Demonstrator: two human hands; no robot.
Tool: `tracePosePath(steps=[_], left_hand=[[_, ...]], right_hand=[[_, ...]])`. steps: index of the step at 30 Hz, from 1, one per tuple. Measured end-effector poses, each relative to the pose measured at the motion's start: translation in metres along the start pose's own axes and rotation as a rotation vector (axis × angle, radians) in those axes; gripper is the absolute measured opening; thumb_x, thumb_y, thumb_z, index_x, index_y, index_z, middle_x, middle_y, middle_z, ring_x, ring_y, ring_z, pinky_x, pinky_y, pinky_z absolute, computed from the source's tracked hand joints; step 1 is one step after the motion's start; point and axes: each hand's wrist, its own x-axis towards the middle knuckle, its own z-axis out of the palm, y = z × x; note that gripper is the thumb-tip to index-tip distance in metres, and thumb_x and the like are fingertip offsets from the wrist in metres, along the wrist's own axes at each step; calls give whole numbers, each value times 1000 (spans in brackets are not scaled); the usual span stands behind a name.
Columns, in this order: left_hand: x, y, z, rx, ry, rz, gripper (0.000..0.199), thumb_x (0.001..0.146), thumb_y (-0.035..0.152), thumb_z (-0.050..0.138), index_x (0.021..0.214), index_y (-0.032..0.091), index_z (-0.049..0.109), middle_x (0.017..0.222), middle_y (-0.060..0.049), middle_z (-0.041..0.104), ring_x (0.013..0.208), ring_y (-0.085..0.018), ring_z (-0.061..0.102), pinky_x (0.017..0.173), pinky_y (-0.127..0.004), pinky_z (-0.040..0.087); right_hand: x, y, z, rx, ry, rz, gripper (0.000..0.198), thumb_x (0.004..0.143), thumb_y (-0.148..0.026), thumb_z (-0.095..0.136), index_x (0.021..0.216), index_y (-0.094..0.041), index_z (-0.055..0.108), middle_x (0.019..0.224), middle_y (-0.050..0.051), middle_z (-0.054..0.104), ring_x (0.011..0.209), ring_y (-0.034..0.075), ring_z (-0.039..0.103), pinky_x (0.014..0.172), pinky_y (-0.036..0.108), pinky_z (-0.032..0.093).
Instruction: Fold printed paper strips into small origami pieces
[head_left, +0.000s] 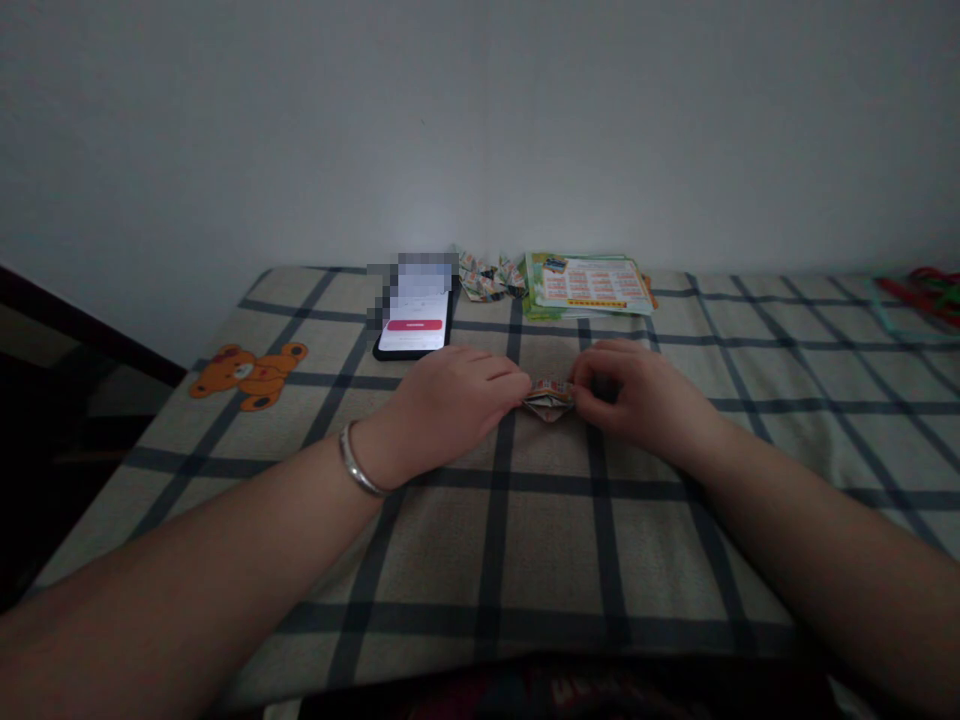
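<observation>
A small folded piece of printed paper (550, 394) is held between my two hands, just above or on the checked tablecloth. Its near side gapes a little and comes to a point toward me. My left hand (461, 400), with a silver bangle at the wrist, pinches the paper's left corner. On the other side, my right hand (630, 395) grips the right corner between thumb and forefinger. Beyond my hands lies a cluster of folded paper pieces (487, 278) with similar print. Beside it rests a stack of printed calendar cards (589, 285).
A phone (414, 335) with a lit screen lies behind my left hand. An orange bear cutout (251, 375) is flat on the tablecloth (555, 560) at the left. Red and green stringy items (926, 295) lie at the far right. A pale wall (480, 130) borders the table's back edge.
</observation>
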Motion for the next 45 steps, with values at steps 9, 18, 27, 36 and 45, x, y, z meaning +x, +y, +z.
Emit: tracePosePath(steps=[9,18,27,36,45], left_hand=[[-1,-2,5,-129,78,-11,12,91,18,56,95,17,67,92,-4,70,88,-20,65,78,-32,50],[3,4,6,-179,83,36,22,96,22,48,86,17,67,82,-4,68,84,-19,64,81,-33,51],[4,4,8,-121,171,91,24,98,23,46,86,17,67,80,-3,70,84,-20,65,84,-36,52],[4,7,6,3,166,191,21,95,15,47,94,19,68,88,-1,72,83,-18,65,92,-37,50],[5,5,7,-83,111,96,21,97,24,48,89,19,67,84,-2,70,85,-19,65,89,-36,51]], right_hand=[[0,0,1,47,-43,-57,26,83,-38,66,68,-21,52,79,2,58,73,16,51,62,28,37],[-2,-22,2,-191,6,-15,16,80,-26,62,94,-21,69,89,6,68,87,24,60,75,35,43],[-1,-20,-1,-229,-3,-39,17,86,-28,59,86,-22,75,93,6,72,92,25,60,85,39,43],[1,-20,-5,-262,-60,-78,11,83,-28,64,82,-22,74,96,6,72,90,25,60,81,41,43],[10,-13,0,-152,-112,-5,10,80,-24,64,80,-20,73,94,6,71,90,23,61,80,38,46]])
